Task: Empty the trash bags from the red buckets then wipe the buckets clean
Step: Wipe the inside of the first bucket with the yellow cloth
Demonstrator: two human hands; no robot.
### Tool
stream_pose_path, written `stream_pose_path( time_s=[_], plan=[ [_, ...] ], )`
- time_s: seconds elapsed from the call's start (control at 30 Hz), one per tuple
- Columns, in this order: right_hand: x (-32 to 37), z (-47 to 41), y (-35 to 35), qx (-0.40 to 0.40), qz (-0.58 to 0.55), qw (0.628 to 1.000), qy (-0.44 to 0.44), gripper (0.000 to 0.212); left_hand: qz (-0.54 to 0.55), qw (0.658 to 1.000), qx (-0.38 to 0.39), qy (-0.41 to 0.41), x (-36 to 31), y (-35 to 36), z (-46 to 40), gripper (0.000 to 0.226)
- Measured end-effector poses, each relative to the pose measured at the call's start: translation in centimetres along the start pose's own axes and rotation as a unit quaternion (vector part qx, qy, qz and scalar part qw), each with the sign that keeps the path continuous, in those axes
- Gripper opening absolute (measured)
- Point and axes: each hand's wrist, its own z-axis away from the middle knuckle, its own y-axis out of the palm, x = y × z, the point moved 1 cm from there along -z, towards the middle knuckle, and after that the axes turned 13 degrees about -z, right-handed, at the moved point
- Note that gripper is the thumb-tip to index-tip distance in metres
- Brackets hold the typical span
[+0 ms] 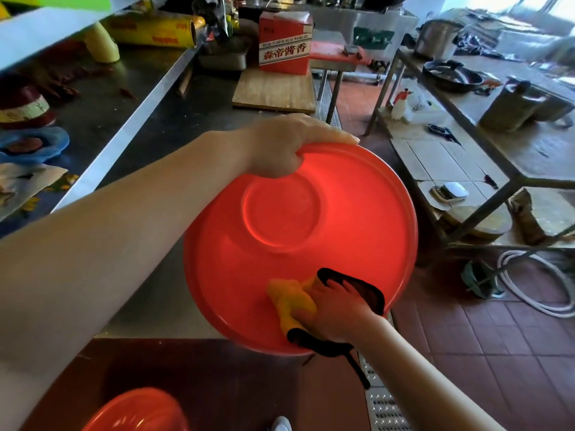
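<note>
While the left hand point(281, 147) curls over the far rim of the red bucket point(311, 244), tilted at the near edge of the steel counter point(149, 126), the right hand point(337, 309) presses a yellow cloth point(291, 301) with black edging, fingers closed on it, against the inner wall near the lower rim. Nothing lies inside besides the cloth. A second red bucket point(137, 412) sits below, its contents not visible.

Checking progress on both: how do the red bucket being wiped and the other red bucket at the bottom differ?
The held bucket is gripped at its rim by the left hand and wiped inside by the right hand with a yellow cloth; the lower bucket is untouched. The held one shows fully, the lower one only partly. Both are red.
</note>
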Motion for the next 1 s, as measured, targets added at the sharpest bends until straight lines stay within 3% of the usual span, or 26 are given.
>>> stream_pose_path(
  time_s=[0.23, 0.33, 0.7, 1.0],
  plan=[
    [-0.7, 3.8, 0.4, -0.050, 0.048, 0.997, 0.017, 0.093, 0.023, 1.000, -0.002, -0.018, 0.5, -0.2, 0.5, 0.076],
    [-0.6, 2.4, 0.0, -0.031, 0.037, 0.999, 0.021, 0.080, 0.024, 1.000, 0.004, -0.020, 0.6, -0.1, 0.4, 0.077],
    [-1.2, -7.7, -1.9, 0.042, 0.035, 0.998, 0.023, 0.079, 0.022, 1.000, 0.007, -0.014, 0.2, 0.4, -0.4, 0.075],
    [-0.3, -14.3, -1.5, 0.015, -0.017, 0.998, 0.061, 0.075, -0.005, 1.000, -0.001, 0.011, 0.2, 0.5, -0.7, 0.074]
  ],
)
